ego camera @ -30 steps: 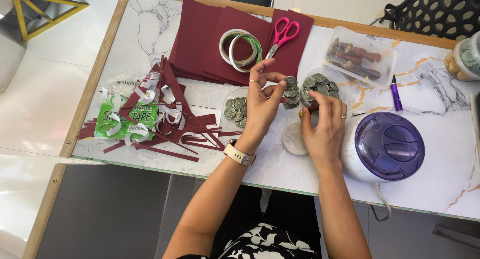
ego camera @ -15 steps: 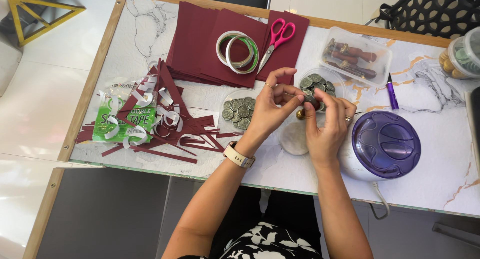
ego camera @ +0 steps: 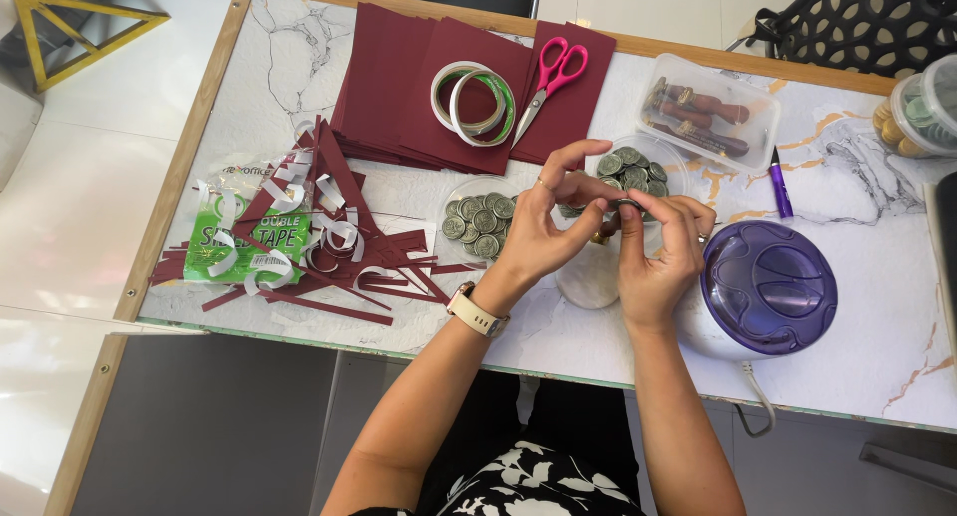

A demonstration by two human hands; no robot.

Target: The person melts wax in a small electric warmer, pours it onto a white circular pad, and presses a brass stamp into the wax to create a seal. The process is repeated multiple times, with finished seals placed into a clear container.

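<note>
Since the earlier frame the left hand (ego camera: 543,227) has come across to meet the right hand (ego camera: 653,252), and both now pinch one small round metal disc (ego camera: 625,207) between thumbs and fingertips; a moment ago the left fingers were lifted apart from it. The disc sits just above the middle of the worktop (ego camera: 289,67), over the near rim of a clear bowl of similar discs (ego camera: 633,169). Only a sliver of the disc shows; its face is covered by the fingers, so its pattern cannot be made out. A small gold-coloured bit (ego camera: 598,238) peeks out below the left thumb, too hidden to identify.

A second clear dish of discs (ego camera: 478,217) lies just left of the left hand, partly covered by the palm. A pale round object (ego camera: 588,282) under the wrists is mostly hidden. Near the right edge stands a purple-lidded round appliance (ego camera: 768,289), its cord dropping over the front edge. Along the back edge lie dark red paper sheets (ego camera: 409,77), two tape rolls (ego camera: 474,102), pink-handled scissors (ego camera: 550,77) and a clear box of brown sticks (ego camera: 706,112). A purple pen (ego camera: 780,182) lies beside it. At the left edge, red paper strips (ego camera: 329,237) and white curls cover a green tape packet (ego camera: 249,242). A jar (ego camera: 922,107) at the right back corner is cut off.
</note>
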